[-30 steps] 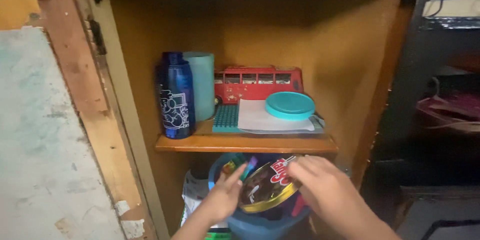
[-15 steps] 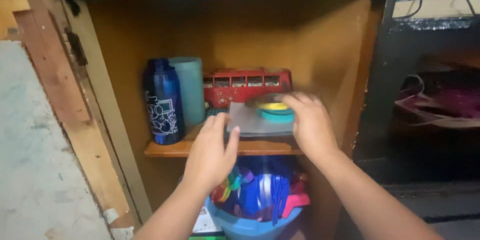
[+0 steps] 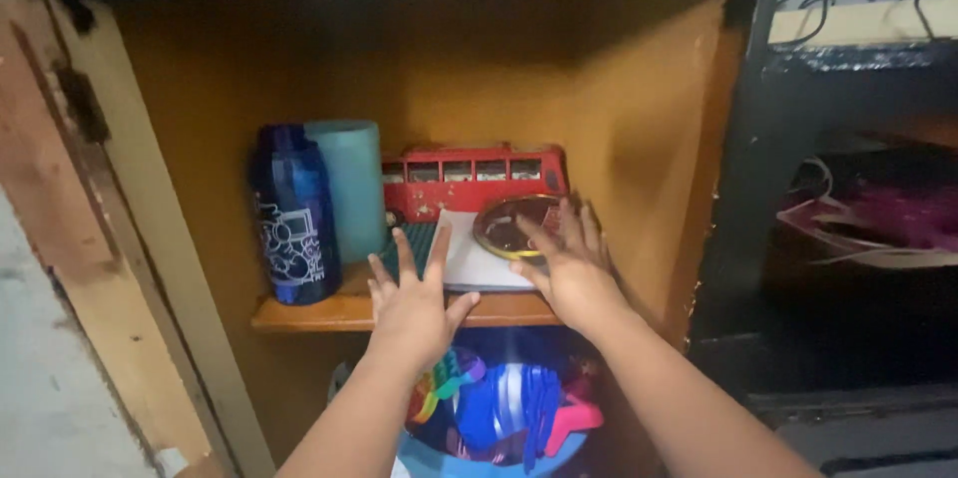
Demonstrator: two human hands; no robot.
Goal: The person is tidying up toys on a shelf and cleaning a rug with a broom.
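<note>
Left hand [image 3: 414, 303]: fingers spread wide, palm forward, nothing held; it hovered at the front edge of the wooden shelf [image 3: 329, 313], fingertips over the green studded plate [image 3: 419, 243]. Left of it stood a dark blue bottle [image 3: 291, 214], upright, with a pale teal cup [image 3: 351, 189] just behind and touching or nearly so. A red toy bus [image 3: 469, 179] sat along the back of the shelf.

White flat sheet [image 3: 469, 263]: lay on the shelf between the hands, partly over the studded plate.

Round gold-rimmed tin lid [image 3: 514, 226]: rested on the white sheet, in front of the bus, slightly tilted.

Right hand [image 3: 569, 273]: open, fingers fanned, fingertips at the near and right edge of the lid; whether they touched it could not be told, and it gripped nothing.

Blue bucket [image 3: 479, 458]: below the shelf, filled with coloured plastic toys [image 3: 499, 403].

Handling note, as judgement: the lid looked best settled flat with light fingertip pressure, hands drawn back level, clear of the bottle.
</note>
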